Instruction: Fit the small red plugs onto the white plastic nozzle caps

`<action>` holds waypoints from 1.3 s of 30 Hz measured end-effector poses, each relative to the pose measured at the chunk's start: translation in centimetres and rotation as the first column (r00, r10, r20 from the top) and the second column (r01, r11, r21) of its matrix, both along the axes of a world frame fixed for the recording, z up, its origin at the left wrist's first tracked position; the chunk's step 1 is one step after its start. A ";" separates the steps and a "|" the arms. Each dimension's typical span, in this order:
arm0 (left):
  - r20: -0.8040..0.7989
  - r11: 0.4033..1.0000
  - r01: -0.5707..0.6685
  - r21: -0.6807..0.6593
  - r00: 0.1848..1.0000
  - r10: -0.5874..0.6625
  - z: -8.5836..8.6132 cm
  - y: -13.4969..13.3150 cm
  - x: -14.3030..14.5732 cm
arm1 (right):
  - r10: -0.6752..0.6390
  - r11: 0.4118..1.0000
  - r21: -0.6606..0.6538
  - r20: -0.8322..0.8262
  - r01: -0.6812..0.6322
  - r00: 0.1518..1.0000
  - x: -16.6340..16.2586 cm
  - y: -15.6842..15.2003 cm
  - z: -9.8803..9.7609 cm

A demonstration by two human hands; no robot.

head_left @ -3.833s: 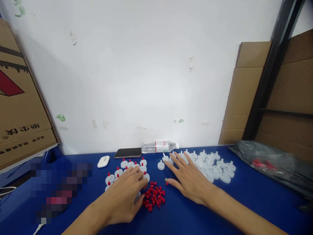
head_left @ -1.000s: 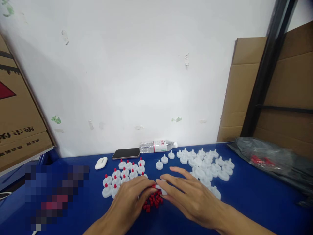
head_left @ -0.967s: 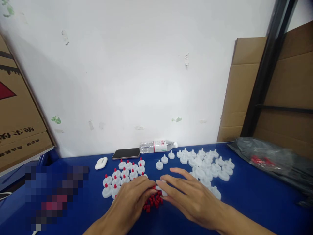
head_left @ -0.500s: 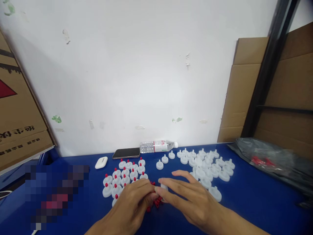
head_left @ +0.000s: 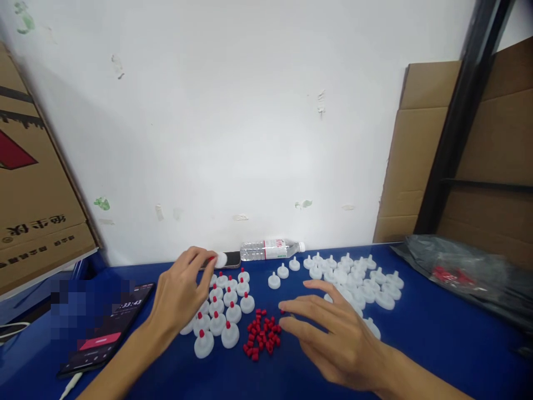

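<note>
My left hand is closed on a white cone-topped cap with a red tip, held above the back of the rows near the dark phone. Below and right of it stand several white caps with red tips, upright on the blue table. My right hand hovers palm down, its fingers stretched and apart, just right of a loose pile of small red tips. One bit of red shows between its fingertips; whether they touch it I cannot tell. Its thumb is mostly hidden.
Several white caps without red tips cluster at the right; a few more stand mid-table. A water bottle and dark phone lie by the wall. Another phone with a cable lies left, a plastic bag far right.
My hands have come apart. The left has moved up and left with a red-tipped cap. My right hand stays near the pile, the white piece at its fingertips gone; the red pile now shows.
</note>
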State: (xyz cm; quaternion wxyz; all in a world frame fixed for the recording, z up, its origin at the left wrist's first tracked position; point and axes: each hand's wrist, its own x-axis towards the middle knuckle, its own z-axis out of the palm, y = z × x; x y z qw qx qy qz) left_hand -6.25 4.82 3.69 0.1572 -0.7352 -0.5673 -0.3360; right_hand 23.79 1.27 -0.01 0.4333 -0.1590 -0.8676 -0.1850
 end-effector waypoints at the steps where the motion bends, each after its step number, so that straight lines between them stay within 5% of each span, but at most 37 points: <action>1: -0.147 0.994 -0.106 -0.018 0.984 0.103 0.2 0.4 -0.7 | -0.020 1.000 -0.011 -0.010 0.020 1.000 0.0 0.1 0.0; 4: -0.390 0.950 -0.282 -0.130 0.896 0.212 0.1 1.3 -2.5 | -0.124 0.988 -0.099 -0.003 0.123 0.992 0.2 0.7 -0.1; 9: -0.518 0.876 -0.383 -0.293 0.833 0.191 -1.4 2.0 -5.0 | -0.303 0.905 -0.278 0.114 0.323 0.946 0.5 2.3 -0.9; 16: -0.558 0.893 -0.378 -0.245 0.808 0.190 -1.7 2.1 -4.8 | -0.337 0.842 -0.339 0.275 0.419 0.900 0.3 3.1 -1.9; 21: -0.511 0.970 -0.202 -0.138 0.853 0.105 -0.6 1.2 -1.5 | -0.228 0.840 -0.397 0.362 0.371 0.904 -1.2 2.7 -1.4; 24: -0.463 0.983 0.095 -0.160 0.872 -0.160 -1.1 -0.2 1.1 | -0.246 0.826 -0.405 0.368 0.393 0.897 -1.9 3.3 -1.8; 27: -0.350 0.913 0.365 -0.183 0.844 -0.407 -2.5 -1.6 3.3 | -0.288 0.808 -0.399 0.376 0.434 0.881 -1.9 4.3 -2.7; 31: -0.299 0.871 0.437 -0.225 0.820 -0.489 -3.8 -2.9 4.9 | -0.277 0.784 -0.404 0.451 0.471 0.849 -1.3 5.0 -3.5; 39: -0.316 0.815 0.478 -0.328 0.757 -0.572 -3.9 -4.8 6.9 | -0.261 0.753 -0.412 0.529 0.514 0.807 -1.3 4.7 -2.9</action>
